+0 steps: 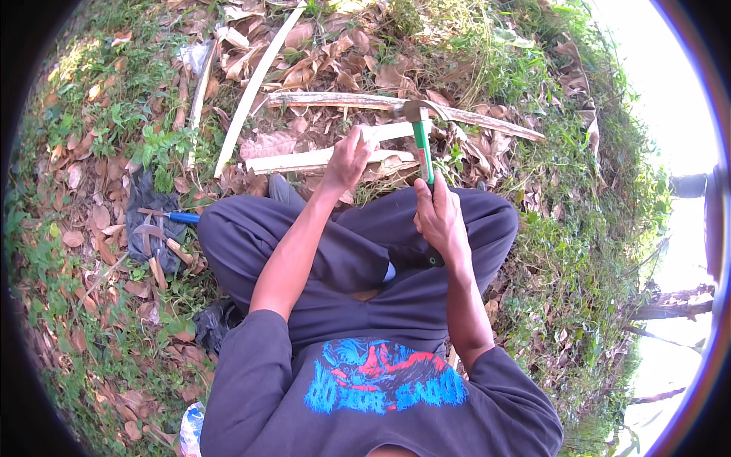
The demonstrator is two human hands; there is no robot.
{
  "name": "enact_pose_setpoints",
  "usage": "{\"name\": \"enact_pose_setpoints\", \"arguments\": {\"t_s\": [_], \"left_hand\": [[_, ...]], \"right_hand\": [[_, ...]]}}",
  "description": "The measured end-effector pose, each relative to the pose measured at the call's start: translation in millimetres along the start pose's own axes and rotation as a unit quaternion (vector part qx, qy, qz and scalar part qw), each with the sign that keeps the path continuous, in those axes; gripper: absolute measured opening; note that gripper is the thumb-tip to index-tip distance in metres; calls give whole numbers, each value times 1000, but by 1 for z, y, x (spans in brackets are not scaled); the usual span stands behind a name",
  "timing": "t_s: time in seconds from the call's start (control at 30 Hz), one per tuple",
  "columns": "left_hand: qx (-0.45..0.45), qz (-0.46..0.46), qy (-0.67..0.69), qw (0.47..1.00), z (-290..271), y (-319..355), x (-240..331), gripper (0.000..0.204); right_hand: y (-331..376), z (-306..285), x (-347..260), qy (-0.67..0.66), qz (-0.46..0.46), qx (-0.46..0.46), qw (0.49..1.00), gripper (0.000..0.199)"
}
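My right hand [440,215] is wrapped round the black grip of a claw hammer [422,143] with a green handle. The hammer stands up from my fist, its metal head above the right end of a pale wooden strip [394,132]. My left hand [349,161] is closed in a pinch at that strip's left end. What lies between its fingertips is too small to tell. Below it, a second pale strip [293,162] passes behind the hand. Beyond both lies a longer, rough-edged strip [335,100].
I sit cross-legged on leaf-strewn grass. A long, curved pale strip [255,87] and a shorter one [199,107] lie at the far left. By my left knee, a blue-handled tool [183,218] and a curved blade with a wooden handle [178,250] rest on black plastic [142,199].
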State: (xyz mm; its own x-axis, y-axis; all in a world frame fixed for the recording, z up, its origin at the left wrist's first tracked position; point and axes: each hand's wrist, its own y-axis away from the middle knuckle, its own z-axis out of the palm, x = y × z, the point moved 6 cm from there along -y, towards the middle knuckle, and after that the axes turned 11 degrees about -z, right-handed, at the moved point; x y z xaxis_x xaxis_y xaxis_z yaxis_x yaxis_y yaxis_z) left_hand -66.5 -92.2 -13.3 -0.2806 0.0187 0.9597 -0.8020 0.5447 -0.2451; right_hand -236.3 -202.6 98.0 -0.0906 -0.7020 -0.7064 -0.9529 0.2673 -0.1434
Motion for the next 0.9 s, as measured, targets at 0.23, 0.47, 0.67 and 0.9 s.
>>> {"name": "enact_pose_setpoints", "arguments": {"t_s": [0.23,0.47,0.67,0.9], "left_hand": [[-4,0,26,1000,2,3,7,30],[-16,-17,12,1000,3,5,-5,33],[1,12,32,999,9,8,3,38],[-11,62,-68,996,12,14,-8,26]], "right_hand": [[-6,-13,-18,-61,149,-46,986,19],[-1,-18,-10,-17,108,-37,993,28],[12,-6,-6,72,-9,-50,996,24],[8,-5,-26,34,39,-39,998,27]]}}
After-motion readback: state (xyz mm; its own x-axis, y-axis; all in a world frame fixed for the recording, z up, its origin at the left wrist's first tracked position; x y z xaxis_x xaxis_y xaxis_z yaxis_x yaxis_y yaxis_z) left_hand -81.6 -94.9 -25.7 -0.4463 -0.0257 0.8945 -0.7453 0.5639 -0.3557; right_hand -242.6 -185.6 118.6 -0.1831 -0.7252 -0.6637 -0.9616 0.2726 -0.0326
